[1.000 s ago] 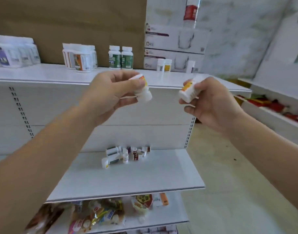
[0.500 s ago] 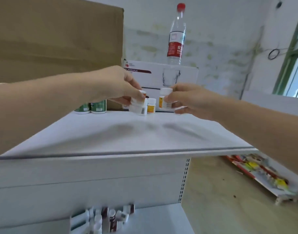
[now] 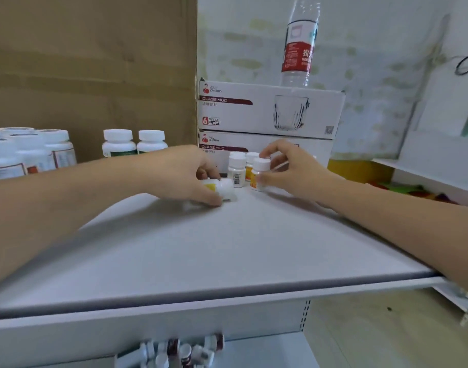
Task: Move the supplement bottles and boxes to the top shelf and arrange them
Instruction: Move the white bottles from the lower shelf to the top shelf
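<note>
White top shelf (image 3: 227,248) filled most of the view, with a big brown cardboard sheet (image 3: 89,62) standing behind it from 10 to 12 o'clock and a blotchy pale wall off at 1 o'clock. Two glass mug boxes (image 3: 267,112) sat stacked at the back of the shelf around 12 o'clock, and a clear water bottle (image 3: 299,49) with a red label stood on top of them.

Both hands were out over the shelf, right in front of those boxes. The left hand (image 3: 185,173) had its thumb and fingers curled round a small yellow-label bottle (image 3: 223,188), which was tipped onto its side down at the shelf surface. It was too blurry to say whether it actually rested there. The right hand (image 3: 294,171), just at 3 o'clock of that, pinched an upright orange-label bottle (image 3: 260,176) between thumb and fingers, one fingertip up by the cap, base on the shelf as far as I could tell.

Two more little bottles (image 3: 237,170) stood side by side at 12 o'clock of the held ones, just in front of the lower box. Over at 9 o'clock a pair of green-label bottles (image 3: 118,144) stood by the cardboard, with a cluster of bigger white bottles (image 3: 28,152) further out the same way. Down at 6 o'clock, on the lower shelf (image 3: 267,349), a loose heap of small bottles (image 3: 174,351) lay jumbled.
</note>
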Available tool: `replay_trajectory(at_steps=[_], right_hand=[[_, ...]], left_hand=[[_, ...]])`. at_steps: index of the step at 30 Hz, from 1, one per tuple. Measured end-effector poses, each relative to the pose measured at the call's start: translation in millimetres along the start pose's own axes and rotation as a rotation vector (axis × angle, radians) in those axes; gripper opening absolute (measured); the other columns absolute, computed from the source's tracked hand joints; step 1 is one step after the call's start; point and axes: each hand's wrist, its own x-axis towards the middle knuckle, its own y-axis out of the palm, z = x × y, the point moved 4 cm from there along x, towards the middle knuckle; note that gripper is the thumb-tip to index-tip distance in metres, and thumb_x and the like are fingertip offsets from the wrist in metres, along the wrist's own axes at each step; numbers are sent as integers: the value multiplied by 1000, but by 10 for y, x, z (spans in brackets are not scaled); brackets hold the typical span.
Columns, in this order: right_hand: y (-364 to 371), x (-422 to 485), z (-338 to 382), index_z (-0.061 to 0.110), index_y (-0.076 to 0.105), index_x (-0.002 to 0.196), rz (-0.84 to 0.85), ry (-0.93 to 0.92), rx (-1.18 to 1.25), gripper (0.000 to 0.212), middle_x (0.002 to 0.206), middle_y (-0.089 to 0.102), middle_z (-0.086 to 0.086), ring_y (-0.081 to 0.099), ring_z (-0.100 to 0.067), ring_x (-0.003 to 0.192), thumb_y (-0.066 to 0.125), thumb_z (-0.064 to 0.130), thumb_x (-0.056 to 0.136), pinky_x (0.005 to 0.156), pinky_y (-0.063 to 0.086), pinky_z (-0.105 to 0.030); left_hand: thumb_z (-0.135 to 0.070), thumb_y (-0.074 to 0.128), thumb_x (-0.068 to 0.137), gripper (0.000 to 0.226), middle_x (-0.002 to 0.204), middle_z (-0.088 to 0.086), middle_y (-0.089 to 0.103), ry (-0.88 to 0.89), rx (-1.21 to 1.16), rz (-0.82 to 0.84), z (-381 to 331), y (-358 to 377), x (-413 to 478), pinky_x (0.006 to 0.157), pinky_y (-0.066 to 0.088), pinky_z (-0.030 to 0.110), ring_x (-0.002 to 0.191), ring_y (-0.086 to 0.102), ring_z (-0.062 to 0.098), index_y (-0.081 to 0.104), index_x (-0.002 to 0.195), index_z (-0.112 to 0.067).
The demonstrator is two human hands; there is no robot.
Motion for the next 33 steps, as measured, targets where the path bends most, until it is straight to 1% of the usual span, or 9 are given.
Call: replay_trajectory(at_steps=[3,6,8,12,16,21,25,29,33], right_hand=[[2,0,9,29,57,105,-23,-35,-36,39,90,66,-1,63,-16,78,82,28,75,76,50,-29],[12,-14,22,28,57,108,-28,-35,-39,38,88,65,1,64,-17,80,80,27,78,78,50,-29],[13,-21,36,26,57,110,-35,-32,-47,38,93,66,-1,66,-20,84,79,26,78,81,51,-32],[14,-31,56,23,56,110,-50,-48,-63,36,95,66,-2,66,-20,86,77,25,80,82,52,-33],[15,-32,60,25,56,110,-51,-60,-99,35,96,64,2,65,-17,86,76,26,81,82,51,-31],[23,-21,48,26,54,112,-60,-80,-148,38,96,63,4,64,-15,86,75,28,81,79,50,-28],[34,1,26,24,50,118,-68,-76,-164,47,100,63,5,65,-14,86,76,29,80,82,51,-30],[30,32,-13,23,46,121,-68,-48,-151,54,95,61,14,65,-13,87,78,32,79,83,52,-32],[-3,17,-17,22,42,127,-41,14,-155,64,104,62,8,60,-15,95,77,41,78,75,44,-27]], left_hand=[[-42,78,75,17,73,-14,71,-7,-93,-36,-29,23,0,55,46,11,65,62,0,72,86,-31],[-26,79,73,15,77,-9,74,-60,-385,-133,-5,16,17,81,56,32,80,70,15,72,86,-26],[-22,83,72,20,84,-4,75,-89,-549,-179,-6,31,43,91,55,37,87,71,19,71,88,-25],[-29,85,71,23,89,-3,76,-106,-643,-217,-32,113,86,90,53,36,85,67,16,74,91,-24],[-32,84,74,21,74,-15,73,-84,-528,-204,-38,195,116,75,52,25,68,64,4,75,93,-28],[-26,85,73,35,87,-2,73,-99,-448,-327,-9,192,173,83,57,40,84,70,18,64,100,-19],[-31,87,66,44,85,-8,73,-92,-382,-346,29,213,202,75,53,29,81,68,11,58,98,-21],[-34,89,64,47,83,-11,73,-84,-351,-333,65,239,235,68,47,22,79,66,5,57,97,-22],[-42,84,70,47,89,-9,73,-70,-296,-306,33,220,223,76,51,26,87,66,9,60,104,-20]])
